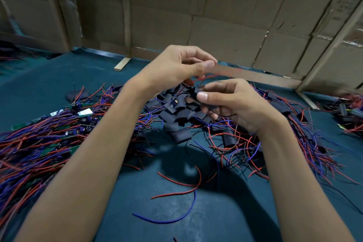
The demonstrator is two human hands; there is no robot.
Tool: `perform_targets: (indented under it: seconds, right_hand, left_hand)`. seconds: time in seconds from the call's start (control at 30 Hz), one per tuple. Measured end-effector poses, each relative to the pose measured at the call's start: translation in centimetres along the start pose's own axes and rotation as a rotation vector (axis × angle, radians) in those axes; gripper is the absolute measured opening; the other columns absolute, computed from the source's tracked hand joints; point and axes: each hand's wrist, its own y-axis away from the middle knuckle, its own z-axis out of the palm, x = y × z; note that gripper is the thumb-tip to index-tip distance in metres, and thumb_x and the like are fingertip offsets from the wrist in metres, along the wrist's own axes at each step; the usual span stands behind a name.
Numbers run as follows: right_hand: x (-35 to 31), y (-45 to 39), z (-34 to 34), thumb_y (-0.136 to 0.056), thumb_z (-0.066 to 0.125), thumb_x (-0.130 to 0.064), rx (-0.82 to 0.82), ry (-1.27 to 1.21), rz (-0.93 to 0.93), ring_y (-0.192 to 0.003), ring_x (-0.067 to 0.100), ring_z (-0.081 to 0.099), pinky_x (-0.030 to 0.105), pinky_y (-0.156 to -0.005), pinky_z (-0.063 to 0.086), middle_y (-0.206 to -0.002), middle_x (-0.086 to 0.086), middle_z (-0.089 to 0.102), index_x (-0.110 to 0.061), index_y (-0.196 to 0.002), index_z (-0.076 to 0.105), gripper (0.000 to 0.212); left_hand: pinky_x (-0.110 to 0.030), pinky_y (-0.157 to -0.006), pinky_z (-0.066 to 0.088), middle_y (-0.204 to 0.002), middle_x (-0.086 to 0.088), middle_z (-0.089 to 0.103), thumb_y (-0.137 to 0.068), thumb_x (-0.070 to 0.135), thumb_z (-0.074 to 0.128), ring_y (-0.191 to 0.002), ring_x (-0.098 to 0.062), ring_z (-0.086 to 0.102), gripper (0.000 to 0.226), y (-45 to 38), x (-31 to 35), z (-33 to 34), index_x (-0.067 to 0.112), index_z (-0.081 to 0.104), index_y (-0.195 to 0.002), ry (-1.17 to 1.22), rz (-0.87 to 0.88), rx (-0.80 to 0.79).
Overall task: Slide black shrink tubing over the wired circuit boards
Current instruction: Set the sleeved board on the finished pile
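Observation:
My left hand is raised over the middle of the table, fingers curled, pinching red wires that trail to the right. Just below and to the right, my right hand grips a piece of black shrink tubing between thumb and fingers; a circuit board inside it cannot be made out. Under both hands lies a heap of flat black tubing pieces. Bare green circuit boards with red and blue wires are piled at the left.
Sleeved boards with wires spread out at the right, and another pile sits at the far right. Loose red and blue wires lie on the teal table mat. Cardboard walls close the back.

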Motion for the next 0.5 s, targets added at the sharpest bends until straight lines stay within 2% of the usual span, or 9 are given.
perform_targets:
  seconds: [0.07, 0.1, 0.17, 0.23, 0.3, 0.37, 0.43, 0.5]
  right_hand:
    - [-0.3, 0.3, -0.5, -0.080, 0.079, -0.017, 0.012, -0.114, -0.014, -0.056, 0.015, 0.059, 0.022, -0.052, 0.045, -0.080, 0.012, 0.075, -0.010, -0.089, 0.080, 0.012]
    - [-0.4, 0.4, -0.7, -0.079, 0.078, -0.018, 0.013, -0.147, -0.022, -0.060, 0.014, 0.062, 0.021, -0.051, 0.047, -0.089, 0.014, 0.076, -0.007, -0.093, 0.080, 0.018]
    - [-0.7, 0.6, -1.2, -0.074, 0.079, -0.023, 0.019, -0.176, -0.016, -0.065, 0.015, 0.065, 0.022, -0.051, 0.047, -0.095, 0.017, 0.076, -0.002, -0.098, 0.079, 0.032]
    - [-0.7, 0.8, -1.6, -0.069, 0.081, -0.022, 0.030, -0.182, 0.018, -0.064, 0.015, 0.065, 0.022, -0.050, 0.047, -0.087, 0.014, 0.075, -0.001, -0.097, 0.079, 0.035]
    - [-0.6, 1.1, -2.0, -0.067, 0.086, -0.018, 0.036, -0.148, 0.062, -0.060, 0.014, 0.062, 0.021, -0.050, 0.047, -0.079, 0.012, 0.072, -0.001, -0.095, 0.079, 0.033]
    - [-0.5, 1.3, -2.2, -0.065, 0.087, -0.021, 0.054, -0.100, 0.096, -0.055, 0.014, 0.061, 0.020, -0.047, 0.046, -0.075, 0.009, 0.071, -0.004, -0.093, 0.080, 0.034]
    - [-0.5, 1.4, -2.3, -0.063, 0.086, -0.023, 0.067, -0.065, 0.112, -0.054, 0.014, 0.062, 0.020, -0.045, 0.047, -0.074, 0.008, 0.070, -0.005, -0.091, 0.081, 0.034]
    - [-0.5, 1.4, -2.3, -0.064, 0.084, -0.017, 0.059, -0.065, 0.106, -0.059, 0.015, 0.066, 0.020, -0.049, 0.050, -0.074, 0.009, 0.071, -0.003, -0.094, 0.080, 0.033]
  left_hand:
    - [-0.040, -0.092, 0.055, -0.105, -0.007, 0.075, -0.090, 0.050, 0.065, -0.092, -0.010, 0.067, 0.038, 0.1, -0.6, -0.5, 0.022, 0.073, -0.114, -0.046, -0.100, -0.085]
    - [-0.041, -0.090, 0.057, -0.105, -0.004, 0.075, -0.086, 0.056, 0.064, -0.094, -0.012, 0.068, 0.046, 0.3, -0.9, -0.8, 0.022, 0.071, -0.117, -0.041, -0.159, -0.158]
    - [-0.037, -0.082, 0.059, -0.102, -0.002, 0.073, -0.082, 0.049, 0.069, -0.096, -0.020, 0.070, 0.051, 0.6, -1.5, -1.3, 0.016, 0.068, -0.121, 0.072, -0.259, -0.312]
    - [-0.033, -0.075, 0.059, -0.100, -0.005, 0.071, -0.079, 0.035, 0.074, -0.093, -0.022, 0.069, 0.050, 0.8, -1.8, -1.8, 0.010, 0.068, -0.121, 0.141, -0.303, -0.403]
    - [-0.028, -0.068, 0.056, -0.099, -0.007, 0.074, -0.083, 0.025, 0.074, -0.087, -0.017, 0.069, 0.040, 0.8, -1.9, -2.0, 0.009, 0.071, -0.119, 0.097, -0.310, -0.421]
    - [-0.023, -0.062, 0.053, -0.093, -0.008, 0.074, -0.088, 0.018, 0.069, -0.079, -0.014, 0.067, 0.031, 0.8, -1.8, -1.9, 0.007, 0.072, -0.117, 0.066, -0.313, -0.409]
    - [-0.020, -0.058, 0.050, -0.088, -0.007, 0.072, -0.094, 0.015, 0.064, -0.074, -0.012, 0.064, 0.024, 0.8, -1.8, -1.6, 0.006, 0.073, -0.114, 0.079, -0.332, -0.392]
    - [-0.018, -0.050, 0.045, -0.080, -0.003, 0.068, -0.099, 0.016, 0.059, -0.067, -0.010, 0.060, 0.020, 0.8, -1.9, -1.3, 0.006, 0.073, -0.108, 0.109, -0.379, -0.358]
